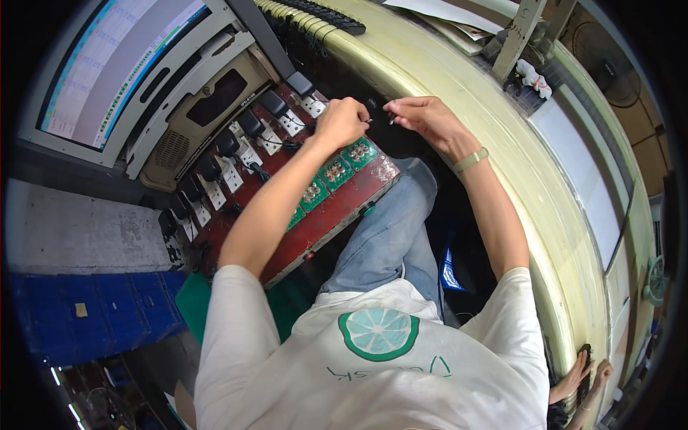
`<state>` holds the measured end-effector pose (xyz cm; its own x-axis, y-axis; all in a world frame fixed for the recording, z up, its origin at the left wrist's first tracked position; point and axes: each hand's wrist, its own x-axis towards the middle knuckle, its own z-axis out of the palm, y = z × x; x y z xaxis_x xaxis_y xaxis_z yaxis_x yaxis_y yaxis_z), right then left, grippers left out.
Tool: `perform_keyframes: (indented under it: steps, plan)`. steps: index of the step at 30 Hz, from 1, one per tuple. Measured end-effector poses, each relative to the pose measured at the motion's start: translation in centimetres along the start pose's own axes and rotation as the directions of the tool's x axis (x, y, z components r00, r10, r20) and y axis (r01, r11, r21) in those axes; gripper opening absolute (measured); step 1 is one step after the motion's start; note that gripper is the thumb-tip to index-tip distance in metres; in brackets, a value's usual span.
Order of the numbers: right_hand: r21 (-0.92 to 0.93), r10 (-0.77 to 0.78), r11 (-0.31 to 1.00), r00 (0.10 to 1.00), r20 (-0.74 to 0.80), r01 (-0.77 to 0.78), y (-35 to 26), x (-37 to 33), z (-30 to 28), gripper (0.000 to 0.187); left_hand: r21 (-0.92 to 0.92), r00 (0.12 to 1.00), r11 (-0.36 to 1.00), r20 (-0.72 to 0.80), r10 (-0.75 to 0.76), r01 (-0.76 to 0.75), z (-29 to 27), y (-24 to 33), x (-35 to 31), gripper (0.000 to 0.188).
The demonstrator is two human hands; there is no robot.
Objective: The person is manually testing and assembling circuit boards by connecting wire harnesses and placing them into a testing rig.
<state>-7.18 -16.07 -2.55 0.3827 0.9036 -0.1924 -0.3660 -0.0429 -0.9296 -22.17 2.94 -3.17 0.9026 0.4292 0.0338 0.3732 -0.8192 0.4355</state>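
The person's left hand (pixel 342 123) is above the right end of a red, worn, box-shaped test stand (pixel 287 269), with its fingertips just past the stand's right edge. Its thumb and fingers are drawn together in a pinch, with a tiny pale piece (pixel 369 122) at the tips, too small to identify. The right hand (pixel 428 120), with a pale band (pixel 471 159) at its wrist, faces it across a short gap, near the edge of a long, glossy, pale yellow worktable (pixel 494 154). Its thumb and forefinger also meet in a pinch, on a small shiny piece (pixel 391 120) whose kind cannot be told. Both pieces are in the air over the dark space between stand and worktable, apart from each other.

Along the stand's near edge lies a row of square green circuit boards with round metal contacts (pixel 335 172), the rightmost just below the left hand. Along its far edge runs a row of black block-shaped power adapters (pixel 251 123) on white sockets (pixel 271 137). A green button (pixel 369 209) and a red button (pixel 308 255) are on its near side. Behind the adapters stands a beige instrument with a dark window (pixel 215 97), below a lit grey-framed monitor (pixel 118 68).
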Motion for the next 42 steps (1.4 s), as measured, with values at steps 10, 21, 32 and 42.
perform_keyframes:
  steps: [10, 21, 32, 42]
  plan:
    - [-0.573, -0.338, 0.759, 0.939, 0.059, 0.309, 5.7, 2.9, 3.5, 0.017, 0.043, 0.963, 0.966, 0.102, 0.249, -0.254, -6.7, -2.0, -7.9, 0.021]
    - [-0.707, -0.596, 0.341, 0.724, 0.348, 0.620, 7.0, 3.2, 3.1, 0.015, 0.314, 0.946, 0.898, 0.197, 0.257, -0.309, -5.4, -1.8, -8.4, 0.014]
    - [-0.763, -0.644, 0.169, 0.656, 0.393, 0.624, 8.8, 2.8, 2.9, 0.013, 0.483, 0.896, 0.755, 0.248, 0.368, -0.443, -3.9, -1.5, -7.2, 0.008]
    - [-0.767, -0.684, 0.202, 0.648, 0.335, 0.609, 9.3, 2.6, 2.8, 0.014, 0.470, 0.882, 0.751, 0.325, 0.341, -0.463, -3.6, 0.9, -7.6, 0.007]
